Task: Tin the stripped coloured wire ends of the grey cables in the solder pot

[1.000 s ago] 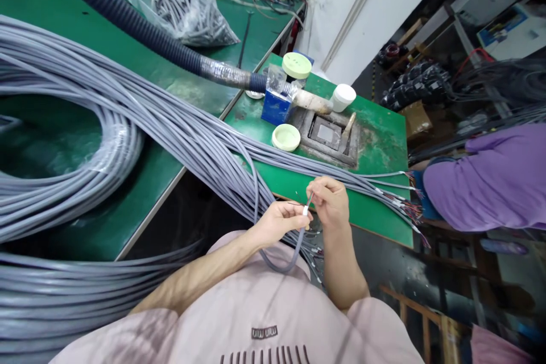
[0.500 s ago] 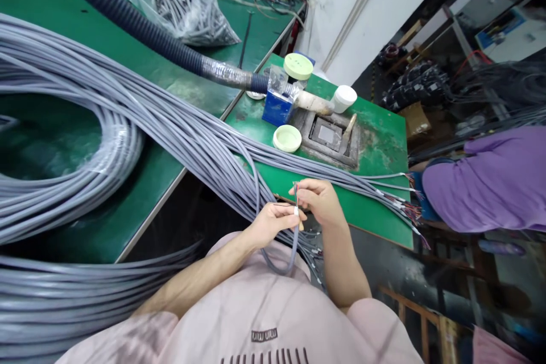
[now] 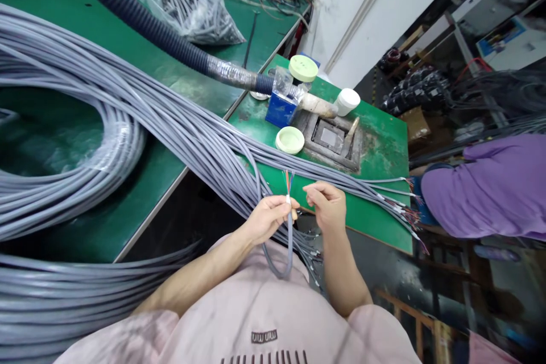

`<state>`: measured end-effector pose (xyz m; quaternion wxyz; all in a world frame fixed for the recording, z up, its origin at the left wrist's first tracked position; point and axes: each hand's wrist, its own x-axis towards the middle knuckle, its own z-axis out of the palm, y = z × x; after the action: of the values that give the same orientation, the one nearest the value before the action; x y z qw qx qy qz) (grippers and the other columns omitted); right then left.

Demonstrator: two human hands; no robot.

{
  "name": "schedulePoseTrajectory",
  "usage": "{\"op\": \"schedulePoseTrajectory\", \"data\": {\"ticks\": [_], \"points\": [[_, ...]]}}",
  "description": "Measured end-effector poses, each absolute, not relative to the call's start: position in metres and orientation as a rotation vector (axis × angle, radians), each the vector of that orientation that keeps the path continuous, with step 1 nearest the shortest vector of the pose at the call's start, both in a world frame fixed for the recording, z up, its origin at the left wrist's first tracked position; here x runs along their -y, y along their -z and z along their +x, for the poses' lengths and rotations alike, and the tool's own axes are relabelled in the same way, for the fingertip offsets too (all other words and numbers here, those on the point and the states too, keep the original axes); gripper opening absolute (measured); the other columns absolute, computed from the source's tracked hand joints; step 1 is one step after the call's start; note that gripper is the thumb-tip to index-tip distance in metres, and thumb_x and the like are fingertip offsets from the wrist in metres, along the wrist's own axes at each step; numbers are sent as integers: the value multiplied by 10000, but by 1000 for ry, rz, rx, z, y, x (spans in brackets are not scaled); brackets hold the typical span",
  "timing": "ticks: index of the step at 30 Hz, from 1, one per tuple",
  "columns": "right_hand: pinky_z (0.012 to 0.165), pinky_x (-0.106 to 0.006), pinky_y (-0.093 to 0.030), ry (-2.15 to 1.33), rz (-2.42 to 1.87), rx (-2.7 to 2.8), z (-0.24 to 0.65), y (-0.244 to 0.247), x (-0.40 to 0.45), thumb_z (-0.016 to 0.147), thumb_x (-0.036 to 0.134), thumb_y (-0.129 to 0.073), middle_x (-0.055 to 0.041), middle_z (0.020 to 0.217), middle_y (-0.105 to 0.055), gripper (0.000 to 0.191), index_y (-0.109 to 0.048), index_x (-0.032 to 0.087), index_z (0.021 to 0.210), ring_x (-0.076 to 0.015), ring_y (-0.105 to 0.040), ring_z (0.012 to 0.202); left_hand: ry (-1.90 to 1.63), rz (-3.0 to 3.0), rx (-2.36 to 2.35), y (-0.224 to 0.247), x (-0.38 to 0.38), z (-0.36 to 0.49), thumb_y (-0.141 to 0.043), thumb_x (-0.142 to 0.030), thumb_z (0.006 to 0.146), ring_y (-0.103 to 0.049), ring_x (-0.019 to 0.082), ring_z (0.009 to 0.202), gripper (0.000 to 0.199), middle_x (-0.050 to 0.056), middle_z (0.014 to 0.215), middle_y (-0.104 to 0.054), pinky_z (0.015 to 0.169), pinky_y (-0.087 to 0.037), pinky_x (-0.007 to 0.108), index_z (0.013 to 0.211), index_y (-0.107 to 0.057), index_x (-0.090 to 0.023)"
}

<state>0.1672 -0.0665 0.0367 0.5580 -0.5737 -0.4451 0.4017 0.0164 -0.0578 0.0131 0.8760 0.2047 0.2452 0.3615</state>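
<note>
My left hand [image 3: 268, 219] pinches a grey multi-core cable [image 3: 290, 239] just below its stripped end. A white band sits around the cable there, and thin coloured wires [image 3: 289, 181], red, orange and others, fan upward from it. Below the hand the cable bends in a loop in front of my chest. My right hand [image 3: 327, 205] is raised to the right of the wires, apart from them. Its thumb and forefinger are pressed together and the other fingers curled; whether anything is between them is too small to make out.
A thick bundle of grey cables [image 3: 191, 125] crosses the green table [image 3: 379, 139], stripped ends at the right. Behind stand a solder pot [image 3: 330, 137], a blue box [image 3: 281, 109], a pale green lid [image 3: 290, 140], a white cup [image 3: 347, 101] and an extraction hose [image 3: 170, 48]. Another person's purple sleeve [image 3: 482, 187] is at right.
My right hand has let go of the coloured wires and moved right. The wires are now spread apart above the white band. My left hand has shifted slightly left with the cable.
</note>
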Motion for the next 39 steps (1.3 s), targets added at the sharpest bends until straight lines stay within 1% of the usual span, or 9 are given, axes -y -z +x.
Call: {"op": "schedulePoseTrajectory", "data": {"ticks": [4, 8, 12, 16, 19, 22, 26, 34, 39], "points": [[566, -284, -458, -715, -1307, 1304, 173, -39, 79, 776, 223, -664, 6, 671, -631, 82, -742, 244, 790, -133, -561, 608, -769, 376, -500, -12, 55, 15, -875, -420, 537, -562, 84, 516, 398, 18, 570, -644, 550, -442, 207, 739, -716, -116], [755, -380, -519, -491, -1215, 1711, 173, -46, 91, 830, 170, -602, -36, 892, -685, 239, -718, 299, 995, -197, -625, 855, -772, 349, -500, -14, 51, 16, -874, -413, 539, -548, 74, 502, 395, 5, 558, -624, 535, -445, 199, 715, -692, -110], [906, -430, -498, -266, -1139, 2030, 169, -49, 94, 843, 125, -557, -55, 1204, -613, 401, -649, 350, 1162, -225, -576, 1106, -804, 327, -485, -18, 49, 19, -864, -394, 563, -554, 67, 520, 386, -16, 581, -605, 542, -461, 190, 737, -665, -112], [943, -467, -491, -105, -1136, 2105, 167, -47, 90, 847, 181, -577, -64, 1306, -554, 399, -619, 364, 1200, -252, -536, 1188, -805, 327, -478, -23, 48, 21, -834, -399, 609, -520, 61, 470, 371, -28, 596, -590, 443, -410, 178, 792, -666, -123], [959, -478, -489, -81, -1074, 2080, 169, -45, 85, 851, 197, -592, -72, 1284, -594, 402, -601, 340, 1226, -264, -532, 1208, -844, 414, -514, -24, 46, 20, -805, -440, 641, -516, 71, 467, 375, -24, 584, -590, 441, -405, 191, 801, -682, -124], [952, -492, -491, -94, -1027, 1966, 174, -48, 76, 864, 183, -571, -79, 1204, -655, 396, -584, 298, 1243, -269, -564, 1176, -981, 679, -636, -24, 42, 16, -734, -467, 728, -575, 100, 561, 362, 15, 640, -655, 582, -476, 231, 854, -713, -128], [902, -491, -507, -22, -1096, 1691, 185, -59, 60, 906, 217, -500, -72, 1113, -688, 279, -604, 282, 1157, -255, -630, 1048, -1247, 1164, -892, -21, 32, 4, -637, -416, 826, -608, 145, 675, 260, 39, 713, -698, 709, -478, 287, 837, -733, -174], [923, -411, -476, 39, -1292, 1545, 200, -80, 9, 960, 287, -436, -54, 981, -693, 215, -625, 238, 1049, -216, -623, 990, -1400, 1927, -1054, 3, 14, -2, -591, -279, 855, -633, 189, 848, 145, 44, 835, -726, 907, -402, 371, 909, -714, -226], [878, -393, -476, 46, -1292, 1681, 200, -79, -28, 962, 304, -433, -32, 941, -704, 195, -619, 255, 999, -212, -610, 942, -1542, 2195, -1048, 11, 14, 2, -588, -260, 868, -649, 172, 843, 125, 29, 855, -732, 954, -393, 391, 941, -680, -216]]}}
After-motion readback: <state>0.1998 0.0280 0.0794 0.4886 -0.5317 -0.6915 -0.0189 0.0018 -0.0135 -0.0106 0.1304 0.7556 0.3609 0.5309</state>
